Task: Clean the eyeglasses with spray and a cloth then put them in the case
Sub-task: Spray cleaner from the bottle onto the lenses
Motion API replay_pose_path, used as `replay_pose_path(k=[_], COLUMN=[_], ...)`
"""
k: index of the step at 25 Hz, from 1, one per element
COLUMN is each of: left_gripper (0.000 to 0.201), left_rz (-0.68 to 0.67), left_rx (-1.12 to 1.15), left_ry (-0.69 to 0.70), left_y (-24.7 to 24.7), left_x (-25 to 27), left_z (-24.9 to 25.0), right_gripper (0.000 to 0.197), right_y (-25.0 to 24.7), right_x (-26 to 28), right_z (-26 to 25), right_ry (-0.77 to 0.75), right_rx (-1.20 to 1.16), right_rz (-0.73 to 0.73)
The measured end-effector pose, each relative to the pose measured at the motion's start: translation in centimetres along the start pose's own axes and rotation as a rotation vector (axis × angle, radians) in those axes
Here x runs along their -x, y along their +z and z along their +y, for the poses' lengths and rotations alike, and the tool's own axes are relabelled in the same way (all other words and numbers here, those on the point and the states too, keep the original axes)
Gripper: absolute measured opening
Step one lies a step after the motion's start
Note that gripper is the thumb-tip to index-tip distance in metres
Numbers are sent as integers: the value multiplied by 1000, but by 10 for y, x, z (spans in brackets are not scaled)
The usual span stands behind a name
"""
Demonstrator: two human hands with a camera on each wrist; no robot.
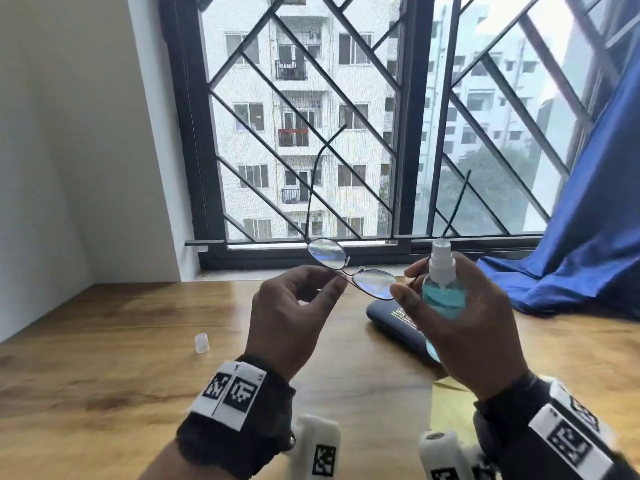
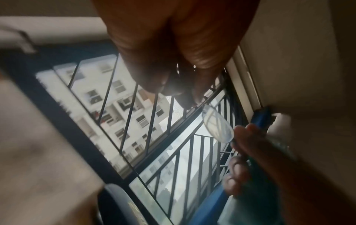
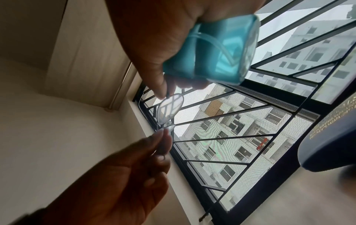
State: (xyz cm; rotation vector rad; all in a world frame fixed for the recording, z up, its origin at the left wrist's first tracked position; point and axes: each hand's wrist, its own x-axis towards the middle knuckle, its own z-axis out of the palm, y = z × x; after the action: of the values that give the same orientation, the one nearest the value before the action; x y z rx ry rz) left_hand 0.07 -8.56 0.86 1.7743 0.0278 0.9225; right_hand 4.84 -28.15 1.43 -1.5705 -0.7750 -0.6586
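Cap point(image 1: 202, 342), small & clear, stands toward the tabletop's point(image 1: 104, 341) left side. Left hand point(image 1: 291, 317) is up over mid-table, thumb & fingertips pinching the eyeglasses point(image 1: 353, 271) near the bridge, temples open and pointing at the window. Right hand point(image 1: 464, 327) wraps the blue spray bottle point(image 1: 441, 289), its thumb & forefinger at the right lens rim. Navy case point(image 1: 391, 320) lies closed below, toward the far edge.
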Motion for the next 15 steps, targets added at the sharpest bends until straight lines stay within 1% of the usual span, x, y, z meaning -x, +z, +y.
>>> replay_pose_path(k=[2,3,6,8,10,12,15], left_gripper=[17,20,19,16,19,20,12], left_rz=[-77,-91,-78,-65,-67,-79,-92], left_rx=[235,315,368,417,476,506,525], left_ry=[-151,-222,-364,-465,-557,-625,-687], left_y=[2,2,3,5,5,6,7], left_x=[0,-1,-2,-1,1,1,3], left_z=[2,3,1,-3,-7,-7,-8], right_gripper=[21,20,20,22,22,21,19], right_y=[2,3,6,7,9,9,9], right_x=[1,2,4,6,8,9,9], right_z=[-3,-4,-3,1,2,3,5], right_ry=[-23,-34,-91,-93,-109,-150,-171], right_rx=[41,56,109,116,124,134,114], right_rz=[0,-6,-52,-101,-149,-207,-298])
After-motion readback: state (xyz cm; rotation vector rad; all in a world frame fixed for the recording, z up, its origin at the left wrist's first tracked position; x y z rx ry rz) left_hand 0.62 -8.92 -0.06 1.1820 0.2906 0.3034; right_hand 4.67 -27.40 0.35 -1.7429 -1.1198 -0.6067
